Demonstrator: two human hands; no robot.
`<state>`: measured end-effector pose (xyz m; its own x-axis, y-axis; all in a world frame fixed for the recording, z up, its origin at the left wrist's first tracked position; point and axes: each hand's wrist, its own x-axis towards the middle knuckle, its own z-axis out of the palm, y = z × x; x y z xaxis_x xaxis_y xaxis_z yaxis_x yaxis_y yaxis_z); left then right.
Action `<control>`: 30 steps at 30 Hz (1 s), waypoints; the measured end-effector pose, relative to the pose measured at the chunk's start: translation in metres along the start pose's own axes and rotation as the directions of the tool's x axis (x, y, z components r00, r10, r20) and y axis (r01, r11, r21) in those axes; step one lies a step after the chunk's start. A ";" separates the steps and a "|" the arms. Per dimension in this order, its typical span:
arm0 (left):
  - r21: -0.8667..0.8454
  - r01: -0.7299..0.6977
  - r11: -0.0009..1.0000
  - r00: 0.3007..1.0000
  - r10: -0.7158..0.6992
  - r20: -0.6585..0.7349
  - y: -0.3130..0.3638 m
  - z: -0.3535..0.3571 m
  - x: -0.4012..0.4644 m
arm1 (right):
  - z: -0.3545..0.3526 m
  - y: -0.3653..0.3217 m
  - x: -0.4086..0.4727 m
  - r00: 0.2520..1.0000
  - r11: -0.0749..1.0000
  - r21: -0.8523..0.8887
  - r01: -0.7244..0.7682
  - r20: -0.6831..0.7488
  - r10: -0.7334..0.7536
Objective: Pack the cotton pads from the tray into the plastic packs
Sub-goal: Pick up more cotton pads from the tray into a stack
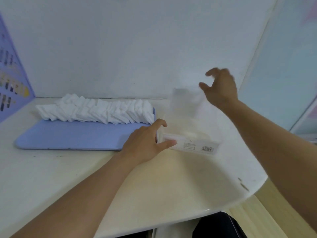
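Observation:
A blue tray [68, 136] lies on the white table, with several white cotton pads [96, 109] stacked in a leaning row along its far edge. Just right of the tray lies a clear plastic pack [193, 146] with a barcode label. My left hand [145, 143] grips its left end, thumb on the label strip and index finger curled above. A second clear pack [187, 100] shows blurred near the wall. My right hand [221, 88], also blurred, hovers just right of it with fingers spread and curved, holding nothing.
The white table [188, 177] has a rounded front right edge. A white wall stands close behind the tray. A purple panel [12, 79] with printed pictures closes off the left side, and a pale partition [283, 74] the right.

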<state>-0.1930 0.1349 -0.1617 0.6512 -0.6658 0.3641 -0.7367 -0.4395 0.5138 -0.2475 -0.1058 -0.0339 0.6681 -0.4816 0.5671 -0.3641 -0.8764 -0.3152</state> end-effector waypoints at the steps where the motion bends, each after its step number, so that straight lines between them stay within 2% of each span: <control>1: 0.003 0.002 1.000 1.000 -0.002 0.005 0.000 0.000 0.000 | 0.008 -0.007 -0.008 0.996 0.999 0.053 0.007 0.086 -0.012; 2: -0.003 0.009 1.000 1.000 -0.009 0.010 -0.001 -0.001 0.001 | 0.014 -0.015 -0.024 0.971 0.995 0.074 0.062 0.225 -0.077; 4: -0.039 0.008 0.999 1.000 -0.007 0.004 -0.002 -0.001 0.001 | 0.025 -0.027 -0.065 0.841 0.983 0.112 0.142 0.510 -0.180; 5: -0.069 0.005 0.998 1.000 -0.005 -0.004 -0.001 -0.001 0.001 | 0.028 -0.030 -0.083 0.786 0.976 0.145 0.165 0.578 -0.218; 6: -0.113 0.010 0.994 1.000 -0.011 -0.008 -0.001 -0.002 0.001 | 0.031 -0.029 -0.096 0.773 0.966 0.162 0.200 0.580 -0.257; 8: -0.210 0.036 0.977 0.999 -0.037 -0.004 -0.001 -0.005 0.000 | 0.034 -0.022 -0.100 0.796 0.942 0.134 0.308 0.506 -0.332; 10: -0.230 0.038 0.972 0.999 -0.037 0.011 0.000 -0.006 -0.003 | 0.034 -0.017 -0.093 0.797 0.921 0.094 0.378 0.473 -0.376; 12: -0.215 0.034 0.976 0.999 -0.032 0.013 0.003 -0.006 -0.007 | 0.033 -0.011 -0.082 0.806 0.919 0.102 0.380 0.451 -0.384; 14: -0.269 0.045 0.962 0.998 -0.054 -0.026 0.006 -0.010 -0.006 | 0.034 -0.013 -0.071 0.871 0.938 0.186 0.292 0.355 -0.341; 16: -0.447 0.076 0.891 0.971 -0.169 -0.172 0.005 -0.020 0.003 | 0.039 -0.029 -0.062 0.933 0.928 0.311 0.207 0.221 -0.282; 17: -0.532 0.080 0.843 0.928 -0.257 -0.269 0.001 -0.029 0.009 | 0.042 -0.044 -0.060 0.947 0.920 0.345 0.188 0.183 -0.263; 19: -0.596 0.093 0.798 0.831 -0.393 -0.395 -0.011 -0.050 0.017 | 0.052 -0.076 -0.057 0.937 0.932 0.319 0.170 0.240 -0.253; 21: -0.503 0.186 0.844 0.806 -0.424 -0.413 -0.031 -0.066 0.021 | 0.068 -0.102 -0.055 0.893 0.973 0.195 0.125 0.405 -0.195; 23: -0.376 0.255 0.891 0.838 -0.398 -0.374 -0.046 -0.074 0.021 | 0.082 -0.115 -0.053 0.864 0.992 0.034 0.121 0.489 -0.122; 27: -0.223 0.235 0.946 0.885 -0.303 -0.353 -0.065 -0.073 0.008 | 0.098 -0.123 -0.052 0.889 0.976 -0.115 0.185 0.442 -0.116; 30: -0.240 0.165 0.957 0.841 -0.263 -0.472 -0.071 -0.072 0.003 | 0.105 -0.129 -0.055 0.901 0.961 -0.157 0.228 0.407 -0.148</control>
<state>-0.1257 0.2074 -0.1405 0.8280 -0.1601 0.5374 -0.5536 -0.3859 0.7380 -0.1696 0.0340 -0.1045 0.9202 -0.3028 0.2480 -0.2990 -0.9527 -0.0541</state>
